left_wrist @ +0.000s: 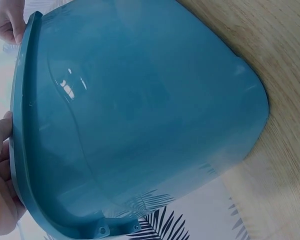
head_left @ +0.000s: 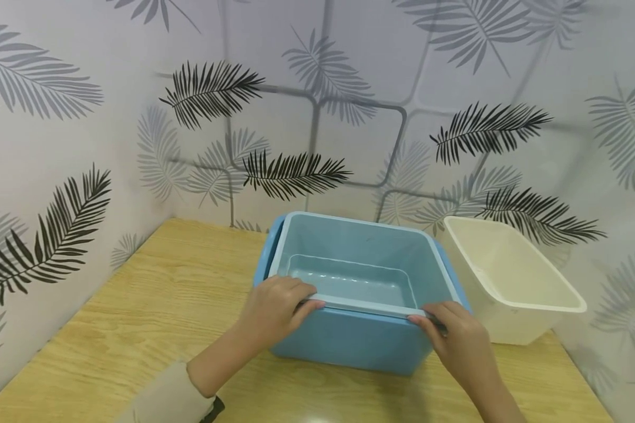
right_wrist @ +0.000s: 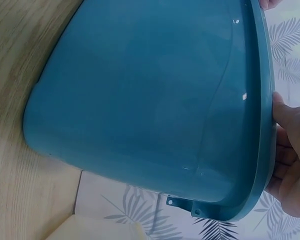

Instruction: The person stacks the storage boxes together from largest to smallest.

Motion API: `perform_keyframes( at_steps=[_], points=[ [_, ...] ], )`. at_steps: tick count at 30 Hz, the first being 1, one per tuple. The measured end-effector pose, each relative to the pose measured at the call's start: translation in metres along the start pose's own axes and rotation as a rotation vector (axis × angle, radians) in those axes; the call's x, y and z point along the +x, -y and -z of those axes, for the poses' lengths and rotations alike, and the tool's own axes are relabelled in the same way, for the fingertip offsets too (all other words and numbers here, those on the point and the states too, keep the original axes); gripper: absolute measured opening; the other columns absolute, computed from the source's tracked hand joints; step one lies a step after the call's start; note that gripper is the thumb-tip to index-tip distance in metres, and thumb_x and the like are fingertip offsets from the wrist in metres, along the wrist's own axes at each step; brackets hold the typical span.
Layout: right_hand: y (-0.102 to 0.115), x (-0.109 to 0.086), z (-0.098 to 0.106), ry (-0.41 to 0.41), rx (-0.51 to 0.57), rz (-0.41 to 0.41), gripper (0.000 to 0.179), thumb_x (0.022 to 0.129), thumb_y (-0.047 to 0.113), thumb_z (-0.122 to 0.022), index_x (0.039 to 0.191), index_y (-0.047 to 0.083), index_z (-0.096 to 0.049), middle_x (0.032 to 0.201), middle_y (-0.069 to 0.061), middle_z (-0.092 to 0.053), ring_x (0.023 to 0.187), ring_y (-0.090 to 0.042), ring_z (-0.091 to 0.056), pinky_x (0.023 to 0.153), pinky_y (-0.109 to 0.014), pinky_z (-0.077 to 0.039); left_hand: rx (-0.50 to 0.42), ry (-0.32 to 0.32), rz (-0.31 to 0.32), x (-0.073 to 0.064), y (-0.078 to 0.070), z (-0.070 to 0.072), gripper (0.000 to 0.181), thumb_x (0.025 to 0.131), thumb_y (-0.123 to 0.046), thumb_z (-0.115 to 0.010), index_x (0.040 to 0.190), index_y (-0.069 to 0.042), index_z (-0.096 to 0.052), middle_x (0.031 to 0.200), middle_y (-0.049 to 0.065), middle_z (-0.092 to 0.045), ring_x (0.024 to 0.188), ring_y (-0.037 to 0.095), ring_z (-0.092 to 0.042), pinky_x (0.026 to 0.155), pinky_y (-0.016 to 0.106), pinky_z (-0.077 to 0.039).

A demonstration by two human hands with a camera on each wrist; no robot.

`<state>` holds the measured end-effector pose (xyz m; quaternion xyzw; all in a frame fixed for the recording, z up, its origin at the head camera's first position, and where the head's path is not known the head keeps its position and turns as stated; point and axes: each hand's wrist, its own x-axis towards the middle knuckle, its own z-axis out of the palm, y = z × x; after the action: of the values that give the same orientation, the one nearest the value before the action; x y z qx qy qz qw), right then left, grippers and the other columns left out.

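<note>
A light grey-blue plastic bin (head_left: 359, 235) sits nested inside a deeper blue bin (head_left: 343, 341) on the table. My left hand (head_left: 277, 305) grips the inner bin's near rim toward its left end, thumb below and fingers over the edge. Near the right corner of that same rim, my right hand (head_left: 460, 335) holds it in a similar way. The inner bin holds nothing that I can see. Both wrist views are filled mostly by the outer bin's smooth wall, with the left hand (left_wrist: 2, 185) and the right hand (right_wrist: 295, 155) at the rim.
A cream bin (head_left: 523, 317) stands just right of the blue ones, its mouth facing up. Behind rises a wall (head_left: 349, 135) with a leaf pattern. Wood-grain tabletop (head_left: 153, 305) extends to the left and in front.
</note>
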<state>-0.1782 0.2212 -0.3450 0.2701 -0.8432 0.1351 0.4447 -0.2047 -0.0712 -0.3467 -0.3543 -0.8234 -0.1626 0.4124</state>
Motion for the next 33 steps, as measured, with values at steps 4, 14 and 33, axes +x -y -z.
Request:
perform_keyframes(
  at_steps=[4, 14, 33],
  points=[
    [0.0009, 0.0006, 0.0, 0.018, -0.001, -0.016, 0.049, 0.086, 0.046, -0.053, 0.076, 0.0, -0.068, 0.069, -0.006, -0.064, 0.064, -0.019, -0.063, 0.057, -0.031, -0.051, -0.009, -0.002, -0.002, 0.0001, 0.0014, -0.0005, 0.02, 0.078, -0.03, -0.071, 0.075, -0.01, -0.067, 0.066, -0.002, -0.066, 0.059, 0.01, -0.061, 0.059, 0.025, -0.05],
    [0.0006, 0.0007, -0.0014, 0.031, -0.001, -0.034, 0.038, 0.082, 0.038, -0.063, 0.077, 0.0, -0.067, 0.069, -0.004, -0.064, 0.065, -0.018, -0.062, 0.057, -0.029, -0.051, -0.004, -0.014, 0.002, 0.0002, 0.0032, -0.0023, 0.021, 0.077, -0.031, -0.071, 0.077, -0.01, -0.069, 0.069, -0.001, -0.068, 0.063, 0.011, -0.064, 0.062, 0.026, -0.052],
    [-0.0067, -0.0044, 0.0014, 0.027, 0.137, -0.008, 0.031, 0.087, 0.028, -0.064, 0.09, -0.002, -0.068, 0.089, -0.01, -0.065, 0.085, -0.025, -0.061, 0.081, -0.019, -0.046, -0.002, 0.064, 0.036, 0.0068, -0.0037, 0.0032, 0.024, 0.078, -0.032, -0.073, 0.088, -0.01, -0.07, 0.081, 0.0, -0.07, 0.074, 0.014, -0.067, 0.068, 0.027, -0.054]
  ],
)
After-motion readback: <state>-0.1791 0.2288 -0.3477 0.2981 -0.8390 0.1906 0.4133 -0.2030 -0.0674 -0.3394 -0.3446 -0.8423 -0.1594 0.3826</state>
